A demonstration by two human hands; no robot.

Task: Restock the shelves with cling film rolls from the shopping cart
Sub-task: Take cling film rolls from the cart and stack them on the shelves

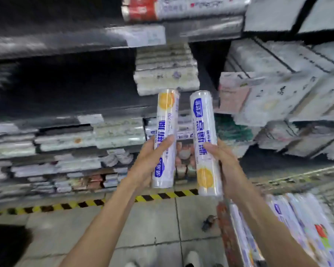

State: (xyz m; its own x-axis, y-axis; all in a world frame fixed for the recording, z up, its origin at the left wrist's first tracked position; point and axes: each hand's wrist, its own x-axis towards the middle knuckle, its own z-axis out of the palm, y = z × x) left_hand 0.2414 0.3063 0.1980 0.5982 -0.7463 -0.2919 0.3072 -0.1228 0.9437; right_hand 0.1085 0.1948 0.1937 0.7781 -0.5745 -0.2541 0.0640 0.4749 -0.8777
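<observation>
I hold two white cling film rolls upright in front of the shelves. My left hand point(148, 160) grips the left roll point(166, 120), which has blue print and an orange circle at its top end. My right hand point(226, 166) grips the right roll point(203, 132), whose orange circle is at its bottom end. The two rolls stand side by side with a small gap. The shopping cart point(228, 237) is at the lower right, with several packaged rolls point(297, 224) lying in it.
Dark shelves point(66, 41) fill the view ahead, blurred by motion. A stack of pale packs point(166, 74) sits just behind the rolls. Boxed goods point(278, 93) crowd the right. A yellow-black hazard strip point(85, 204) runs along the shelf base on the tiled floor.
</observation>
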